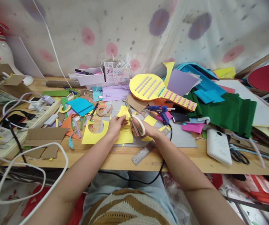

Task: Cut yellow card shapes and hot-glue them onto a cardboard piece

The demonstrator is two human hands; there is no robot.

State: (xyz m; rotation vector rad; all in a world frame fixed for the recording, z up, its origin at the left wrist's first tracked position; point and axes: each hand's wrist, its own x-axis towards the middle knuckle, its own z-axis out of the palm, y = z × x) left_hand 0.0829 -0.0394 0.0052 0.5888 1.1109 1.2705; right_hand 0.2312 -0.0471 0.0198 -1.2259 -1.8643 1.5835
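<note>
My right hand (146, 129) grips a pair of scissors (139, 125) by the white handles, blades pointing away from me. Between the fingers of my left hand (115, 126) is a small piece of yellow paper (123, 112), right beside the scissor blades. Whether the blades touch the paper I cannot tell. Under my hands lies a yellow sheet (89, 136) with a rounded cut-out in its upper edge. A metal ruler (144, 153) rests beneath my right wrist. Just beyond my right hand lies a blue glue gun (159, 110).
A yellow paper guitar (146, 89) lies behind the grey mat (183, 137). Coloured scraps and cables crowd the left, near a power strip (34, 122). On the right are green paper (230, 112), a white power bank (219, 146) and dark scissors (240, 155).
</note>
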